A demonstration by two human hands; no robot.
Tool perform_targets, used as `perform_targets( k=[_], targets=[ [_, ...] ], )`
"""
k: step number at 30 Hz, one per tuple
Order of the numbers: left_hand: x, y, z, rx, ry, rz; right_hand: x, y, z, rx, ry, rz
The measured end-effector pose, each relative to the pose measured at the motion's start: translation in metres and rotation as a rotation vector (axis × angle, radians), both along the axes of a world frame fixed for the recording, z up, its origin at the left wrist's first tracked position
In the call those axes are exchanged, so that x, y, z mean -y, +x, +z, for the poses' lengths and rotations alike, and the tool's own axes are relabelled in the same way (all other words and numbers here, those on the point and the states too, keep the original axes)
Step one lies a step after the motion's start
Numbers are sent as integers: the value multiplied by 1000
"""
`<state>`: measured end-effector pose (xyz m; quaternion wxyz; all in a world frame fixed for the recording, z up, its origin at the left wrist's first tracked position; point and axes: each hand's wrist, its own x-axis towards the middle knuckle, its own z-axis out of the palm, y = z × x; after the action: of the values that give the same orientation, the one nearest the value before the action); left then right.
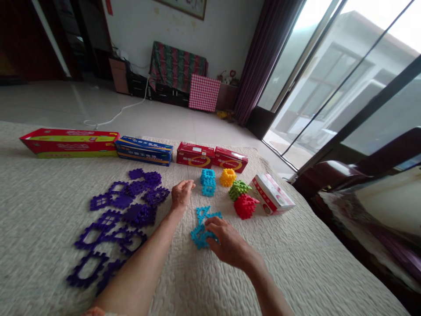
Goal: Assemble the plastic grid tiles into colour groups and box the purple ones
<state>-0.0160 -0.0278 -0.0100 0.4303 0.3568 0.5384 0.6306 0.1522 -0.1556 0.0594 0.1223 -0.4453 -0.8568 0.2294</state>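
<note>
My right hand [226, 243] rests on a small pile of flat light-blue interlocking tiles [202, 224], its fingers curled over their right edge. My left hand [180, 193] lies further out on the quilted bed cover, fingers loosely bent, between the purple tiles [123, 213] and a built light-blue cube [208, 181]; nothing shows in it. Past the blue cube stand a yellow cube [227, 177], a green cube [238, 189] and a red cube [245, 205].
Several boxes line the far edge of the bed: a long red one [69, 142], a blue one [144, 150], two short red ones [210, 157]. A white and red box [272, 194] lies beside the red cube. A dark wooden headboard [362, 175] and glass doors are at right.
</note>
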Motion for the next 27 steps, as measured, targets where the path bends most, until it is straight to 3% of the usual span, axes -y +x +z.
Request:
perform_targets(
  k=[5, 8, 16, 27],
  targets=[
    [0, 0, 0, -27, 6, 11, -8, 1, 13, -113, -52, 14],
    [-2, 0, -3, -42, 9, 14, -22, 0, 16, -94, -64, -48],
    [-5, 0, -6, -64, 10, 1, -60, -4, -2, -41, 65, -155],
    [-4, 0, -5, -70, 20, 10, -50, -3, -8, 144, 97, -213]
  ],
)
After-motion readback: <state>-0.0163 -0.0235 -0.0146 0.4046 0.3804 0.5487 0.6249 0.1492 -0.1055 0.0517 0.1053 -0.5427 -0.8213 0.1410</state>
